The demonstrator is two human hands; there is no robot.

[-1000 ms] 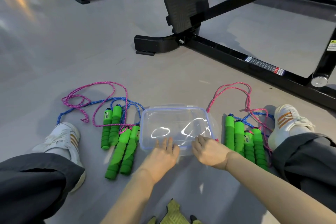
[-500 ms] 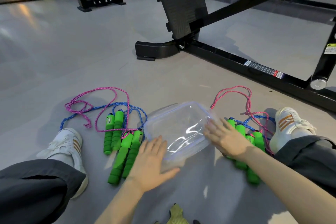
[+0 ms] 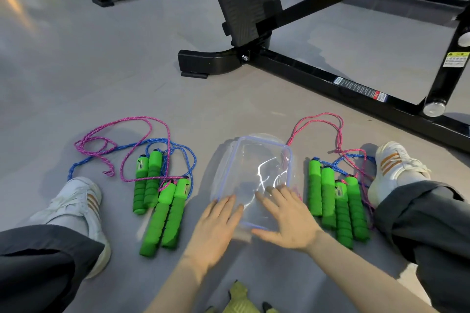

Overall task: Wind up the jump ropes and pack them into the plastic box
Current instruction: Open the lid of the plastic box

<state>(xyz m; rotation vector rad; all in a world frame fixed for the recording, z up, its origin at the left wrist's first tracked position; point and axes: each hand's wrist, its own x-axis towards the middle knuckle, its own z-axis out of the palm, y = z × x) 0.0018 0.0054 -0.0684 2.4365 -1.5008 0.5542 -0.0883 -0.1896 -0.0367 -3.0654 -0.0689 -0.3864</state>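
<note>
Clear plastic box (image 3: 256, 160) sits on the grey floor (image 3: 127, 71) between our legs, our left hand (image 3: 216, 231) and right hand (image 3: 287, 221) flat, fingers spread, on its near edge. Green-handled jump ropes (image 3: 162, 201) lie unwound near both long edges. Bare floor runs ahead to the black machine frame (image 3: 330, 79).

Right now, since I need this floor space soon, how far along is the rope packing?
Done: nothing yet; the plastic box holds no rope. In hand: the left hand and right hand lie flat on its near end. Left: the left ropes and right ropes lie on the floor either side, cords loose and unwound; all need winding and packing.
</note>
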